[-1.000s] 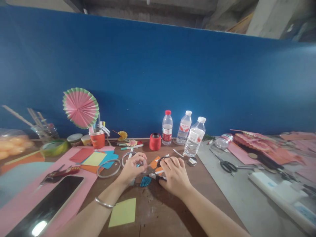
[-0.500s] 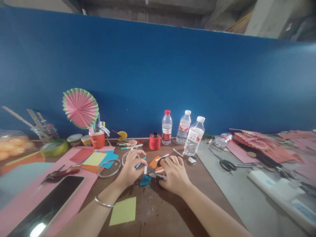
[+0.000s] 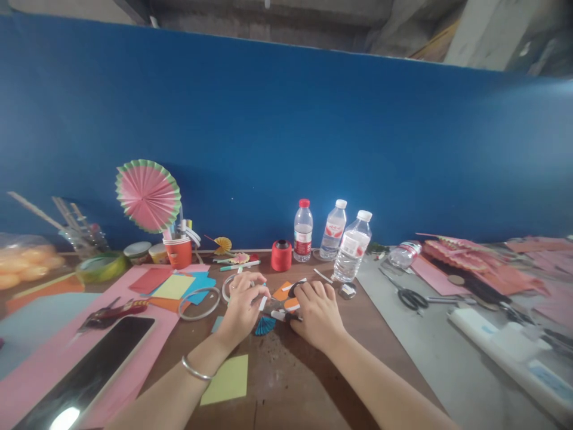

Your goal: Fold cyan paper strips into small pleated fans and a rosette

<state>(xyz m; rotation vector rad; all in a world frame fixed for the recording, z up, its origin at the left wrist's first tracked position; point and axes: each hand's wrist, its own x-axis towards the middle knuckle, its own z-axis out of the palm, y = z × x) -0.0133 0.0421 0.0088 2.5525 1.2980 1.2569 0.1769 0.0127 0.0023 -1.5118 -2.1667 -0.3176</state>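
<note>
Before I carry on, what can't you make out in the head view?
- Left hand: its own fingers hide their grip.
- Scissors: right hand covers part of the handles.
- Phone: near end cut off by bottom edge.
- Bottle labels: small print too small.

Blue pleated fan point(image 3: 265, 325), spread out, black-handled scissors point(image 3: 290, 317) beside it
</note>
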